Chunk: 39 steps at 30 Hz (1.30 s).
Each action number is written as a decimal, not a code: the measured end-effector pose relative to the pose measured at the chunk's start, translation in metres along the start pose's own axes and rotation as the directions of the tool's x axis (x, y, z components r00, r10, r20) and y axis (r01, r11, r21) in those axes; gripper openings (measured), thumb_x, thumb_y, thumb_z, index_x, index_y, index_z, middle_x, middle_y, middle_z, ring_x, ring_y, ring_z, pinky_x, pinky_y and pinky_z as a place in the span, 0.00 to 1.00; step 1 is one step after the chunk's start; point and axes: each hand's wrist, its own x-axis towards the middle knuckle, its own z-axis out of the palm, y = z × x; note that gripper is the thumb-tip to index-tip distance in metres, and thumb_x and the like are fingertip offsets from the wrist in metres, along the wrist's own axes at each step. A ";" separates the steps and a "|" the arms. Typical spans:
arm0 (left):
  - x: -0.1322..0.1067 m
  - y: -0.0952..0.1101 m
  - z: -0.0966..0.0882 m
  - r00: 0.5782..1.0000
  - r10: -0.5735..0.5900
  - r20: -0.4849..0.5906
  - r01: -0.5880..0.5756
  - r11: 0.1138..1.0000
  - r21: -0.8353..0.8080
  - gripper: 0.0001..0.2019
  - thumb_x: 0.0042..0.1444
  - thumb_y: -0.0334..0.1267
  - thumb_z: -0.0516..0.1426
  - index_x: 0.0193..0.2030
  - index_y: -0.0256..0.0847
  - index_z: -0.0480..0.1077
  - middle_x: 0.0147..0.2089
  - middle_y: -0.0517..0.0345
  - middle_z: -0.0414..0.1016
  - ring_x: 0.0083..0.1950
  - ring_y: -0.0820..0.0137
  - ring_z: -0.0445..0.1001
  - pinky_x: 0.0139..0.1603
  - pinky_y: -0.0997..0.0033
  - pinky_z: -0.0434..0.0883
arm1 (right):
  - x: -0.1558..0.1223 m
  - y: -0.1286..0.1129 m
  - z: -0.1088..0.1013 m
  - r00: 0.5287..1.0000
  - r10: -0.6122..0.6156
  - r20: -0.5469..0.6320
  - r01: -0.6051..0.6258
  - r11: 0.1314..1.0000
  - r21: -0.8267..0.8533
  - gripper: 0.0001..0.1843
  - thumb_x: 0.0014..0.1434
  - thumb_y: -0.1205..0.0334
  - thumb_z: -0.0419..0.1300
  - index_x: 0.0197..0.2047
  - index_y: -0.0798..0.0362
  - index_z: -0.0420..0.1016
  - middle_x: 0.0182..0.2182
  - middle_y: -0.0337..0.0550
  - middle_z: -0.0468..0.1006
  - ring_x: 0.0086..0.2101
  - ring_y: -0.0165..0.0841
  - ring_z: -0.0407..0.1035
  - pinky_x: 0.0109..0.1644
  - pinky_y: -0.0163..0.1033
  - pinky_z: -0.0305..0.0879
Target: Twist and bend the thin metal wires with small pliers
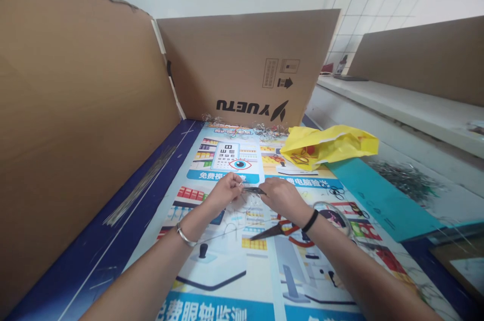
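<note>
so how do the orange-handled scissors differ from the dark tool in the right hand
The orange-handled scissors lie on the printed sheet; the dark tool is gripped in the right hand. The scissors are mostly exposed, while the tool is partly covered by fingers. Both point leftward in the picture.

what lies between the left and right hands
In the head view, dark pliers extend from the right hand toward the left hand.

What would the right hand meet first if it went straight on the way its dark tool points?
Probably the left hand, close by the tip of the dark tool in the right hand; their depth is unclear.
</note>
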 end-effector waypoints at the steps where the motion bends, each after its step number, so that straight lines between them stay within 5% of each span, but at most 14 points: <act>1: 0.000 0.000 0.000 1.000 0.001 -0.001 -0.001 1.000 0.002 0.10 0.46 0.35 0.56 0.34 0.40 0.58 0.21 0.70 0.60 0.19 0.80 0.59 0.21 0.79 0.55 | 0.000 0.000 0.000 1.000 -0.011 -0.003 0.011 1.000 -0.003 0.06 0.55 0.65 0.54 0.30 0.53 0.72 0.29 0.42 0.73 0.33 0.31 0.65 0.34 0.35 0.51; 20: 0.000 -0.001 0.000 1.000 -0.002 -0.003 0.002 0.999 0.034 0.08 0.47 0.33 0.56 0.34 0.38 0.59 0.22 0.68 0.62 0.19 0.80 0.59 0.21 0.79 0.56 | 0.000 0.000 0.005 0.997 -0.056 -0.051 0.055 0.998 -0.016 0.07 0.56 0.67 0.53 0.29 0.54 0.71 0.27 0.42 0.73 0.32 0.32 0.64 0.34 0.35 0.51; 30: 0.003 -0.006 -0.002 1.000 0.020 0.020 -0.021 0.997 0.071 0.10 0.47 0.36 0.57 0.34 0.39 0.59 0.23 0.66 0.65 0.19 0.80 0.61 0.21 0.79 0.57 | 0.000 0.000 -0.003 0.997 0.026 0.076 -0.028 0.999 0.027 0.07 0.56 0.61 0.54 0.29 0.53 0.71 0.29 0.40 0.74 0.30 0.30 0.66 0.29 0.33 0.50; 39: 0.000 0.003 -0.003 0.999 -0.042 -0.031 0.040 0.999 -0.037 0.14 0.42 0.34 0.59 0.35 0.39 0.59 0.21 0.67 0.64 0.18 0.80 0.62 0.19 0.80 0.56 | -0.001 0.012 0.005 0.998 -0.039 -0.058 0.040 0.999 0.024 0.10 0.57 0.59 0.54 0.33 0.54 0.73 0.30 0.44 0.73 0.35 0.33 0.64 0.39 0.36 0.53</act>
